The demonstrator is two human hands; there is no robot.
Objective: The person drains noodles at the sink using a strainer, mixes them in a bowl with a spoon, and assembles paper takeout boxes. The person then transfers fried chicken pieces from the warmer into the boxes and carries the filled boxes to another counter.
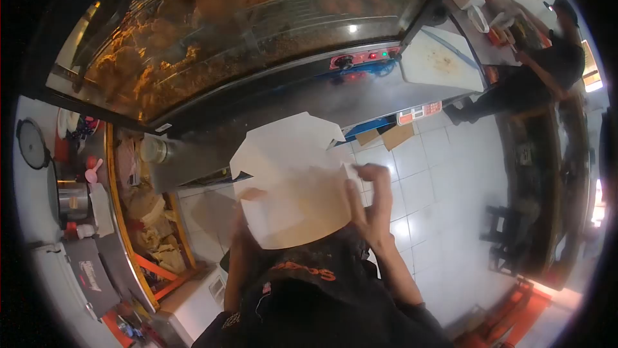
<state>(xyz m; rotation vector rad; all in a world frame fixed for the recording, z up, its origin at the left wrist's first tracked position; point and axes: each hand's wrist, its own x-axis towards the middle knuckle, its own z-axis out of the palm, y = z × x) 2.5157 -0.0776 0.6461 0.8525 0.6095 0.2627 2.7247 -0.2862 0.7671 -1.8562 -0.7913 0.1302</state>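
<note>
A white cardboard takeout box (pixel 290 148), partly folded with its flaps raised, is held in front of my body. My left hand (pixel 242 219) grips its left side; most of those fingers are hidden behind the cardboard. At the right side, my right hand (pixel 374 210) has its thumb against the side flap and its index finger bent above, closed around the edge. The inside of the box is shadowed and shows no contents that I can make out.
Ahead stands a glass warming cabinet (pixel 257 20) with fried food, above a metal counter (pixel 290 100). A white cutting board (pixel 441 62) lies at its right end. A person (pixel 547 65) in dark clothes works at the far right. Shelves with papers (pixel 151 219) stand left.
</note>
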